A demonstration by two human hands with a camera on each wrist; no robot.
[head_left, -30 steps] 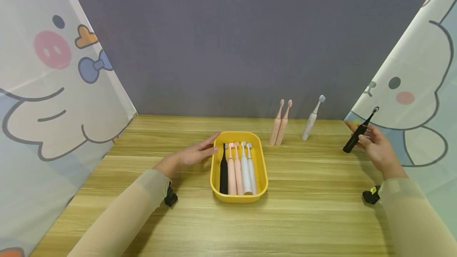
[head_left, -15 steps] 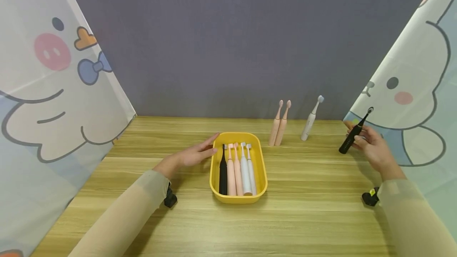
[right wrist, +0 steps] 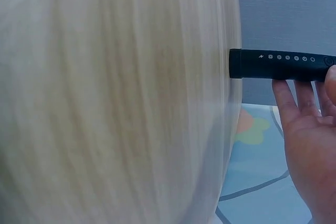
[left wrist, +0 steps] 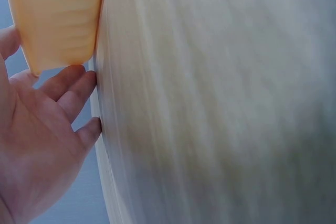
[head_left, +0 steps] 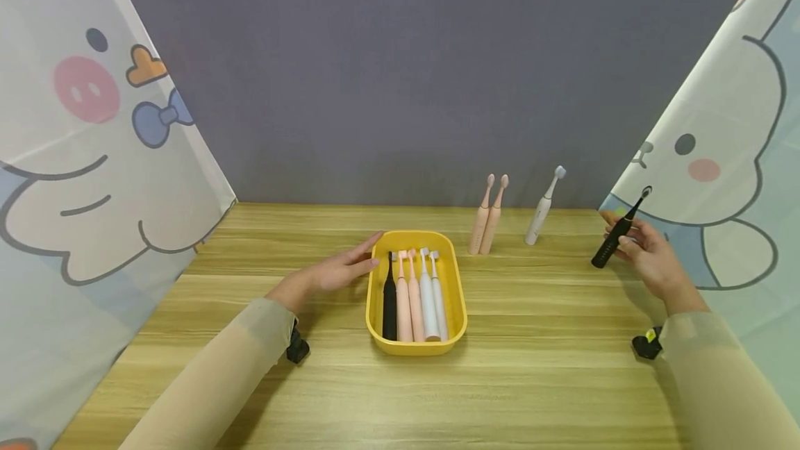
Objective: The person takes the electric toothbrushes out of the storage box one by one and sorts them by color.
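My right hand (head_left: 653, 264) pinches a black electric toothbrush (head_left: 615, 240) by its handle, brush head up, at the table's far right. In the right wrist view, the base of the black toothbrush (right wrist: 283, 64) is at the tabletop; whether it touches cannot be told. My left hand (head_left: 334, 271) rests with extended fingers against the left side of a yellow tray (head_left: 461, 297). Inside lie a black toothbrush (head_left: 389, 307), two pink toothbrushes (head_left: 404, 307) and two white toothbrushes (head_left: 428, 304). In the left wrist view, the fingers (left wrist: 76, 95) touch the tray's wall (left wrist: 63, 19).
Two pink electric toothbrushes (head_left: 485, 228) stand upright side by side behind and right of the tray. A white electric toothbrush (head_left: 539, 219) stands farther right. A grey panel (head_left: 400, 89) closes the back, and printed cloths (head_left: 719, 123) hang at both sides of the wooden table (head_left: 531, 380).
My right hand and the black toothbrush have shifted slightly left, mostly in the first half second. My left hand and the tray have stayed in place.
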